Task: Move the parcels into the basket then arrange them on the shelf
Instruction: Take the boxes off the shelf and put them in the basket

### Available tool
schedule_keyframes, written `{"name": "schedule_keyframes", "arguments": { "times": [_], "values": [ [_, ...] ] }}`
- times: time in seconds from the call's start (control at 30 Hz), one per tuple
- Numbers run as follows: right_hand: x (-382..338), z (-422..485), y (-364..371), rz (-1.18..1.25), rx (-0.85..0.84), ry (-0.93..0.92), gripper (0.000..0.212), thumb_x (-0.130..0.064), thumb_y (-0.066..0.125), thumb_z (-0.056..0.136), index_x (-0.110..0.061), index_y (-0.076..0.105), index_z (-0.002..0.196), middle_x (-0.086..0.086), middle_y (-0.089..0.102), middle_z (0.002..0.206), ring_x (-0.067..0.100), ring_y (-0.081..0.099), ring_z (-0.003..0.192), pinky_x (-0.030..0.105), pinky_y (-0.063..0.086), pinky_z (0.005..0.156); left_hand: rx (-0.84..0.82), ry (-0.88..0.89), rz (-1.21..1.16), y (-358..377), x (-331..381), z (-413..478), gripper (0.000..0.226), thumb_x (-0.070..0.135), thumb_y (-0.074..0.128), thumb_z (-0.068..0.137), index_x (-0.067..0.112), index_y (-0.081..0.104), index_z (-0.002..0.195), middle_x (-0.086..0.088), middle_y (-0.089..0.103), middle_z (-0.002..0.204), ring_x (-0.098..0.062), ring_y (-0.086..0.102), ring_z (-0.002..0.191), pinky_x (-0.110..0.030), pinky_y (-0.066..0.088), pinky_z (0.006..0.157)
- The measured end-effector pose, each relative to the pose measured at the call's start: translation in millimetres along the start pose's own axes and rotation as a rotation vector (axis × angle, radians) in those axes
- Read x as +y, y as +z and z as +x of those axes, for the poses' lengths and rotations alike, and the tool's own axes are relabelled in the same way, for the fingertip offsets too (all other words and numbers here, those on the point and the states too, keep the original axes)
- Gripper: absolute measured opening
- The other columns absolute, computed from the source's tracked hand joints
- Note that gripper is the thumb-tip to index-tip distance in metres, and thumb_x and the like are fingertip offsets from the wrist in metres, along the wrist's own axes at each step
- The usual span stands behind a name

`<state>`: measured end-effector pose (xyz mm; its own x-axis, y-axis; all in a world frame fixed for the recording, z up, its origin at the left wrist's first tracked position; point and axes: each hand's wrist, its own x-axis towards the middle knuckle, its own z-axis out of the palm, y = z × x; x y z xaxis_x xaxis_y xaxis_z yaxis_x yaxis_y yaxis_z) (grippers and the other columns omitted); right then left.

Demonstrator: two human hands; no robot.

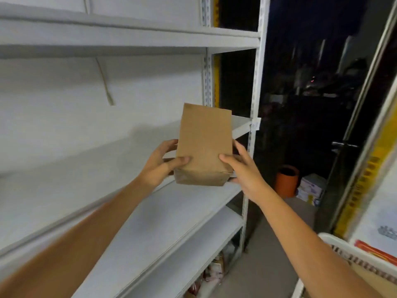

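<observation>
A brown paper-wrapped parcel point(204, 145) stands upright at the front right end of a white shelf board point(107, 168). My left hand point(161, 162) grips its lower left side, thumb on the front face. My right hand point(240, 166) holds the lower right side, thumb on the front and fingers behind. The parcel's bottom edge sits at the shelf's front lip; I cannot tell whether it rests on the board. The white basket point(348, 250) shows at the lower right corner, with brown parcel paper inside.
White metal shelving point(255, 82) with several boards above and below. An orange cylinder point(286, 180) and small boxes point(309, 189) sit on the floor past the upright. A dark glass door with a handle point(343, 145) is at right. Packets lie on the bottom shelf point(214, 272).
</observation>
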<state>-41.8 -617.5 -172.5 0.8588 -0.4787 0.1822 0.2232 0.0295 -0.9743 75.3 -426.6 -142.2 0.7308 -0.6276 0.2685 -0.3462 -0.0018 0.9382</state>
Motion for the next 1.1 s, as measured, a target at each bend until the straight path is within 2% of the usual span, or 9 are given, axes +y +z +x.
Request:
{"name": "schedule_keyframes", "arguments": {
  "times": [0.17, 0.33, 0.53, 0.6, 0.7, 0.77, 0.83, 1.0, 1.1],
  "values": [
    [11, -60, -69, -0.048, 0.25, 0.001, 0.057, -0.017, 0.064, 0.092, -0.037, 0.039, 0.139, -0.014, 0.06, 0.116, 0.001, 0.061, 0.098, 0.02, 0.053, 0.064, -0.224, 0.053, -0.049, 80, -23, 10, 0.065, 0.037, 0.08, 0.071, 0.028, 0.05, 0.128, 0.01, 0.057, 0.128, -0.013, 0.06, 0.111, -0.03, 0.055, 0.084],
    [36, -136, -137, -0.167, 0.483, -0.009, 0.058, -0.021, 0.062, 0.095, -0.03, 0.038, 0.147, -0.005, 0.058, 0.133, 0.012, 0.057, 0.118, 0.031, 0.054, 0.092, -0.408, 0.062, -0.132, 183, -53, -11, 0.054, 0.026, 0.074, 0.081, 0.029, 0.049, 0.128, 0.015, 0.056, 0.123, -0.016, 0.056, 0.117, -0.04, 0.052, 0.095],
    [61, -239, -208, -0.132, 0.718, 0.111, 0.052, -0.025, 0.061, 0.094, -0.039, 0.042, 0.141, 0.0, 0.061, 0.13, 0.013, 0.063, 0.108, 0.03, 0.056, 0.079, -0.648, -0.006, -0.091, 298, -76, -54, 0.052, 0.032, 0.07, 0.084, 0.032, 0.046, 0.131, 0.011, 0.054, 0.129, -0.007, 0.051, 0.118, -0.021, 0.047, 0.092],
    [69, -266, -231, -0.094, 0.779, 0.16, 0.055, -0.026, 0.065, 0.091, -0.04, 0.043, 0.139, 0.0, 0.062, 0.128, 0.014, 0.062, 0.109, 0.035, 0.053, 0.084, -0.712, -0.04, -0.06, 333, -80, -67, 0.057, 0.042, 0.071, 0.08, 0.032, 0.045, 0.131, 0.01, 0.053, 0.132, -0.009, 0.05, 0.119, -0.026, 0.047, 0.095],
    [80, -299, -265, -0.042, 0.838, 0.201, 0.055, -0.021, 0.065, 0.091, -0.037, 0.045, 0.139, 0.0, 0.066, 0.12, 0.012, 0.064, 0.103, 0.032, 0.052, 0.08, -0.791, -0.08, -0.072, 382, -80, -86, 0.048, 0.032, 0.07, 0.084, 0.032, 0.046, 0.126, 0.01, 0.056, 0.125, -0.001, 0.056, 0.108, -0.026, 0.051, 0.09],
    [86, -316, -287, -0.018, 0.869, 0.211, 0.048, -0.013, 0.061, 0.093, -0.039, 0.05, 0.131, -0.004, 0.068, 0.112, 0.011, 0.065, 0.102, 0.031, 0.053, 0.081, -0.826, -0.131, -0.098, 410, -80, -97, 0.046, 0.021, 0.068, 0.086, 0.03, 0.046, 0.126, 0.009, 0.056, 0.122, -0.006, 0.059, 0.107, -0.025, 0.055, 0.081],
    [92, -330, -308, 0.008, 0.87, 0.252, 0.05, -0.015, 0.06, 0.093, -0.04, 0.046, 0.134, -0.005, 0.065, 0.119, 0.016, 0.062, 0.111, 0.033, 0.053, 0.083, -0.851, -0.181, -0.092, 435, -85, -105, 0.048, 0.021, 0.068, 0.086, 0.031, 0.046, 0.127, 0.007, 0.056, 0.125, -0.014, 0.059, 0.112, -0.033, 0.056, 0.085],
    [110, -346, -346, 0.043, 0.824, 0.336, 0.052, -0.018, 0.058, 0.094, -0.044, 0.039, 0.135, -0.002, 0.059, 0.128, 0.02, 0.056, 0.118, 0.043, 0.049, 0.098, -0.861, -0.246, -0.016, 474, -102, -117, 0.052, 0.025, 0.068, 0.086, 0.031, 0.044, 0.132, 0.012, 0.055, 0.125, -0.007, 0.056, 0.111, -0.021, 0.049, 0.082],
    [122, -341, -360, 0.065, 0.817, 0.39, 0.054, -0.017, 0.059, 0.094, -0.038, 0.039, 0.14, 0.002, 0.06, 0.128, 0.017, 0.058, 0.114, 0.037, 0.049, 0.093, -0.866, -0.321, -0.029, 486, -115, -111, 0.047, 0.023, 0.069, 0.086, 0.037, 0.045, 0.123, 0.014, 0.057, 0.121, -0.008, 0.056, 0.113, -0.031, 0.053, 0.087]
  ]
}}
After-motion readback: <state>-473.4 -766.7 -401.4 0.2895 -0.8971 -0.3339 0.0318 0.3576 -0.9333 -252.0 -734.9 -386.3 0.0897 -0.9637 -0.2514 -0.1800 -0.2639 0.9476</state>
